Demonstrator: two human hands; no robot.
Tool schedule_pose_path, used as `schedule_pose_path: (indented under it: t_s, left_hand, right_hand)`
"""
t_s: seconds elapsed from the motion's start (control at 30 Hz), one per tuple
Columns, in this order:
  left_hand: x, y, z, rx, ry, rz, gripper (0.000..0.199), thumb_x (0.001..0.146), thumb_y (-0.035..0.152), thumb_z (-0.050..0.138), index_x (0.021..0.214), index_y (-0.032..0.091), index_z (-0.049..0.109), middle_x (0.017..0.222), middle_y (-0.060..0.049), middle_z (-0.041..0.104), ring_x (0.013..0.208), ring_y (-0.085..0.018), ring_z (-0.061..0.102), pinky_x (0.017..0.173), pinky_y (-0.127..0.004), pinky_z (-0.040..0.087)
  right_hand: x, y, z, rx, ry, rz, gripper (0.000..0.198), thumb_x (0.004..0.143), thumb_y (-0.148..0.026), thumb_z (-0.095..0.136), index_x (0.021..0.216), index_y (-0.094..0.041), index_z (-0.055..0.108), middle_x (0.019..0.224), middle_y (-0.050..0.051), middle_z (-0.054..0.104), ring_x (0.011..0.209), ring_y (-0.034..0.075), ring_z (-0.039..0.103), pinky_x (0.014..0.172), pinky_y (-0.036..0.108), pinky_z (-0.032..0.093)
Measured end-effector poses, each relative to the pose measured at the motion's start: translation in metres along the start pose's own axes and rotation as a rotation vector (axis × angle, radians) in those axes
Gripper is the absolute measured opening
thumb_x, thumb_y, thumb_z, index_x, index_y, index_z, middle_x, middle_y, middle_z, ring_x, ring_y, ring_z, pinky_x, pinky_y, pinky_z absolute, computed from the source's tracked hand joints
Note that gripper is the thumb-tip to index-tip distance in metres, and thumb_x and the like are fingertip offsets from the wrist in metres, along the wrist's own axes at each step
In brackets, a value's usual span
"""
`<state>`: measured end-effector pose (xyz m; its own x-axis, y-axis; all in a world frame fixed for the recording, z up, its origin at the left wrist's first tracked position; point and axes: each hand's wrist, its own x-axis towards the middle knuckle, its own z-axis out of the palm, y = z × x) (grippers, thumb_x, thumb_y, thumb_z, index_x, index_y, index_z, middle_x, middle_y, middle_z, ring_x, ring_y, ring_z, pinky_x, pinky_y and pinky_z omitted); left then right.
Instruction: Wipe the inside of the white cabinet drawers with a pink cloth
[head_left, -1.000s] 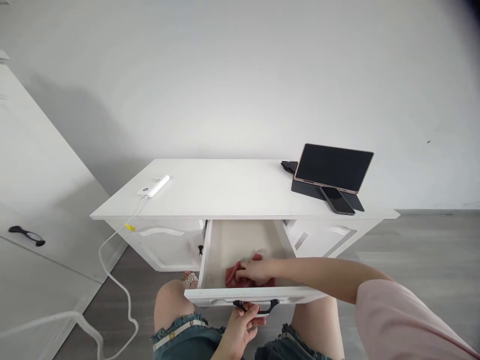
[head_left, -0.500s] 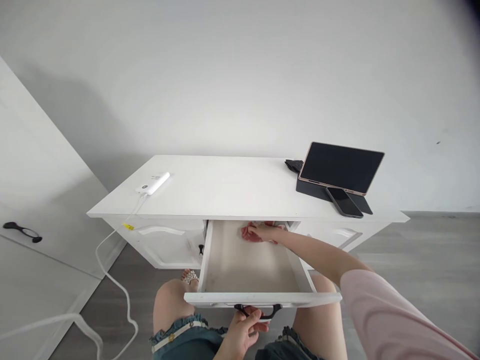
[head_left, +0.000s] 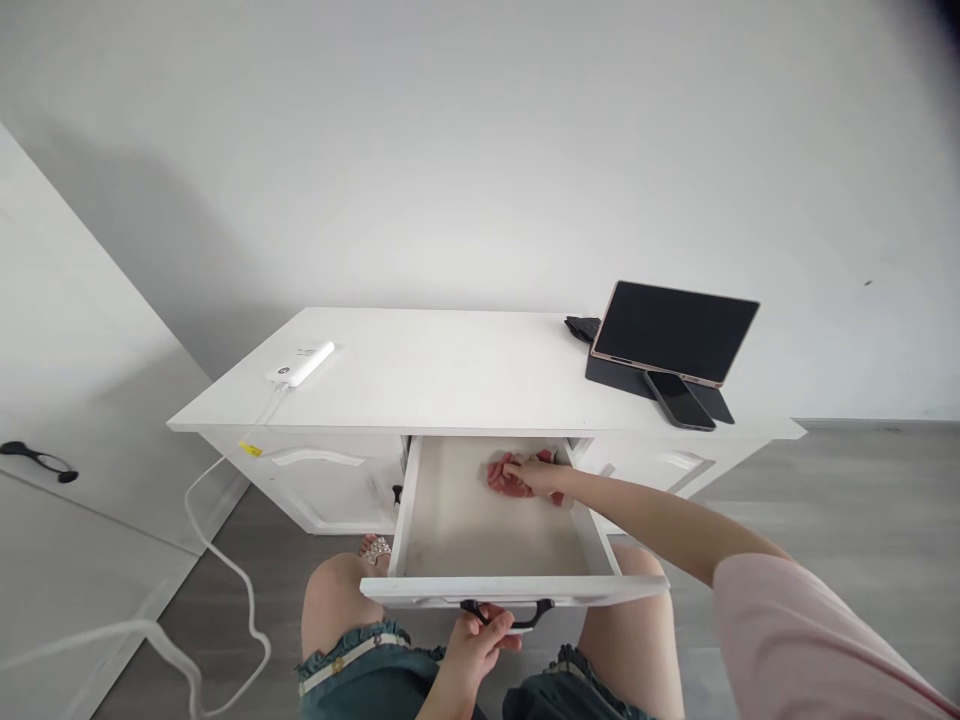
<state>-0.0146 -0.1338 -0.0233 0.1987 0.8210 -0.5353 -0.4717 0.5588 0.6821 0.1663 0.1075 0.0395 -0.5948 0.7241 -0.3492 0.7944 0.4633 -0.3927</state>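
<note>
A white drawer (head_left: 450,530) is pulled out of the desk toward me, above my knees. My left hand (head_left: 480,645) is closed round its black handle (head_left: 541,612) at the front panel. Inside the drawer, toward the back right, my right hand (head_left: 531,474) presses a crumpled reddish-pink cloth (head_left: 504,478) against the drawer bottom. Its fingers are bunched on the cloth, and part of the cloth shows on both sides of the hand.
On the white desk top (head_left: 420,365) a tablet (head_left: 675,330) leans on its stand at the right. A phone (head_left: 679,400) lies against it, with a black crumpled item (head_left: 583,327) behind. A white power bank (head_left: 301,366) with a cable (head_left: 225,548) is at the left.
My right hand and the cloth have come slightly forward from the back of the drawer. My left hand stays on the handle. The whole view has shifted a little.
</note>
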Motion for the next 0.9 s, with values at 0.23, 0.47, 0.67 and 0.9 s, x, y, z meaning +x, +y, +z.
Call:
schedule_pose_path:
  t_s: [0.23, 0.47, 0.67, 0.9]
  left_hand:
    - [0.006, -0.009, 0.0, -0.001, 0.118, 0.04, 0.053, 0.034, 0.056, 0.089, 0.06, 0.018, 0.061, 0.062, 0.001, 0.06, 0.055, -0.018, 0.061, 0.077, -0.038, 0.05]
    - [-0.017, 0.004, 0.001, -0.169, 0.131, 0.025, 0.042, 0.043, 0.042, 0.092, 0.063, 0.017, 0.065, 0.07, -0.001, 0.07, 0.07, -0.013, 0.066, 0.076, -0.022, 0.051]
    - [-0.028, 0.018, 0.004, -0.321, 0.028, 0.039, 0.02, 0.063, 0.02, 0.085, 0.069, 0.014, 0.067, 0.083, -0.007, 0.074, 0.071, -0.01, 0.066, 0.079, -0.022, 0.053]
    - [0.003, 0.034, 0.006, -0.347, 0.002, 0.085, 0.015, 0.072, 0.01, 0.077, 0.068, 0.014, 0.063, 0.086, -0.009, 0.073, 0.083, -0.015, 0.067, 0.087, -0.031, 0.053]
  right_hand:
    - [-0.037, -0.015, 0.034, -0.106, -0.274, -0.044, 0.063, 0.044, 0.004, 0.06, 0.1, -0.025, 0.062, 0.12, 0.004, 0.054, 0.062, 0.01, 0.047, 0.054, 0.024, 0.037]
    - [-0.056, -0.046, 0.028, 0.107, -0.455, -0.139, 0.048, 0.044, -0.001, 0.065, 0.086, -0.023, 0.066, 0.098, -0.002, 0.063, 0.065, 0.011, 0.05, 0.055, 0.022, 0.04]
    - [-0.093, -0.076, -0.04, 0.382, -0.423, -0.206, 0.058, 0.062, -0.006, 0.053, 0.116, -0.025, 0.062, 0.11, 0.002, 0.065, 0.082, 0.016, 0.063, 0.063, 0.026, 0.051]
    - [-0.203, -0.093, -0.07, 0.279, 0.394, -0.458, 0.047, 0.078, -0.009, 0.051, 0.122, -0.025, 0.058, 0.128, 0.008, 0.052, 0.12, 0.022, 0.052, 0.097, 0.036, 0.047]
